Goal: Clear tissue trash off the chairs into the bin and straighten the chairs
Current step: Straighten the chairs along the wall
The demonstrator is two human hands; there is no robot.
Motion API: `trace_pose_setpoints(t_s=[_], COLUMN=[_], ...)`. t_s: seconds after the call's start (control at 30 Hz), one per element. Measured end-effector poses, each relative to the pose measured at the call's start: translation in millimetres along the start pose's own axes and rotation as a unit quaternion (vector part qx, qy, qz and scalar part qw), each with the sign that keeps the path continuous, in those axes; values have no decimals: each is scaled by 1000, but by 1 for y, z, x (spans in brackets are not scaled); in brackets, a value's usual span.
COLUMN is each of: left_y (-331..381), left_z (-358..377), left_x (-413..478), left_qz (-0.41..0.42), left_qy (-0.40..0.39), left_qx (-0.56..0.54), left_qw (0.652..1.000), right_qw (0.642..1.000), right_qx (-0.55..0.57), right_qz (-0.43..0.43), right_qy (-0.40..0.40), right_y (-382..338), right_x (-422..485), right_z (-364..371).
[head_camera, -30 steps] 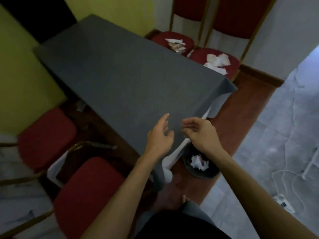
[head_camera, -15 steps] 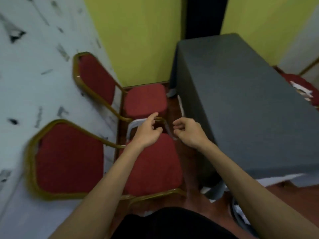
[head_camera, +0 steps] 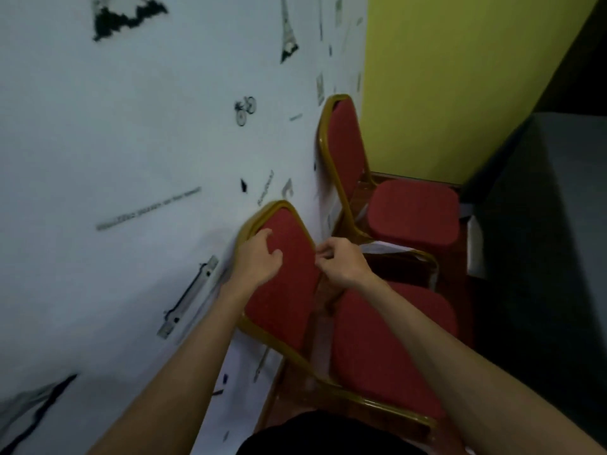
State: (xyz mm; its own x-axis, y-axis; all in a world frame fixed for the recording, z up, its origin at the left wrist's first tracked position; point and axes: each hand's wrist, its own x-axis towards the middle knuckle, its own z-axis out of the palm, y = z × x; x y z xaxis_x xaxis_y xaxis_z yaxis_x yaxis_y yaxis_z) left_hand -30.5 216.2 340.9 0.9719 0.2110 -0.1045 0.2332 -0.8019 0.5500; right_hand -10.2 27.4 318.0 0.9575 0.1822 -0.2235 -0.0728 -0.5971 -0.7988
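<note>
Nearest, two bare forearms reaching forward over the near chair (head_camera: 387, 349), its red seat bare of tissue. Left hand (head_camera: 258, 259) at the top of that chair's backrest, fingers loosely curled and part open, touching the red pad beside the gold frame. Right hand (head_camera: 341, 262) at the backrest's right edge, fingers curled in; cannot tell whether gripping. Beyond, a second chair (head_camera: 412, 210) against the patterned wall (head_camera: 147, 126), seat bare. Rightward, a grey table (head_camera: 551, 208).

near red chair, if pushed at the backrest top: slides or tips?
Probably slides, maybe scraping: the near chair has a thin gold metal frame, so likely light. Pushing high, where the left hand and right hand sit at the backrest, could rock it. Rigid frame; padded fabric should grip well.
</note>
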Motion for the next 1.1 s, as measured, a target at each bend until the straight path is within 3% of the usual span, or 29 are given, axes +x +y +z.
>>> trace_pose_setpoints(t_s=[0.1,0.17,0.3,0.4,0.67,0.83,1.1], left_y=[-41,-57,-80,-86,-57,-26,-7], left_z=[-8,-4,5,3,32,56,69], left_x=[4,7,17,30,21,13,38], left_qz=[-46,-93,-146,-172,-144,-111,-123], left_qy=[43,11,-61,-129,-205,-275,-296], left_qx=[47,29,-144,-216,-311,-314,-326], left_qw=[997,995,977,953,917,902,889], right_qw=[999,999,998,998,999,997,996], right_qx=[0,-2,-17,-11,12,6,-21], right_qz=[-3,-2,14,41,46,71,71], right_qy=[-33,-41,-51,-41,-17,-27,-43], right_y=[-19,-22,-19,-17,-22,-15,-6], right_x=[9,14,20,25,42,47,52], right_z=[33,50,64,67,60,46,38])
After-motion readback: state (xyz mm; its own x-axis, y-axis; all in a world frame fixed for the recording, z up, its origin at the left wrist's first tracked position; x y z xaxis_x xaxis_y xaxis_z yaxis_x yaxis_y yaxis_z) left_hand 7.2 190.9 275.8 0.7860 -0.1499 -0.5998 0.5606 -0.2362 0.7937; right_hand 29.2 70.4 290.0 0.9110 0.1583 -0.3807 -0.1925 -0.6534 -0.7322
